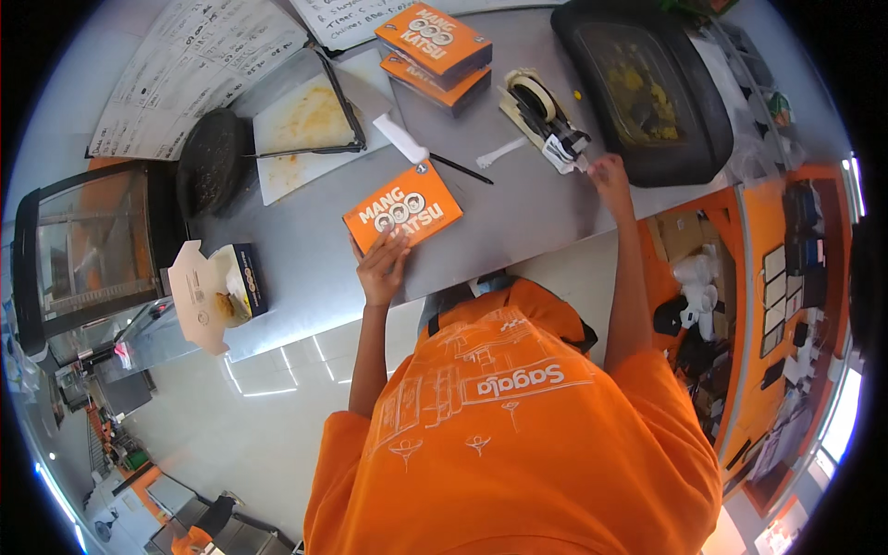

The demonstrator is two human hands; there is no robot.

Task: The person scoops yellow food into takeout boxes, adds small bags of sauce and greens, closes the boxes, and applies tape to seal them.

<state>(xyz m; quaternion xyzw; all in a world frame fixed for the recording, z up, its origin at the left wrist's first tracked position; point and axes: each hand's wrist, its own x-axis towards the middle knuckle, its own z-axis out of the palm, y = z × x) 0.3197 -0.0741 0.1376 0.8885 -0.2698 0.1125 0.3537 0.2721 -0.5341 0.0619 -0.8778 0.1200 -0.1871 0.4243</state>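
Observation:
On the steel counter, an orange cardboard food box lies closed in front of me. My left hand rests on its near left corner, fingers over the top and thumb side at the edge. To the right, my right hand is at the cutting end of a tape dispenser, its fingertips pinched together; a bit of clear tape seems to be between them. Two more orange boxes are stacked beyond. An open box with food stands at the left edge of the counter.
A white-handled cleaver and a black pen lie behind the box. Farther left are a stained white cutting board and a black round pan. A black lidded tub stands right. Another person is far off at lower left.

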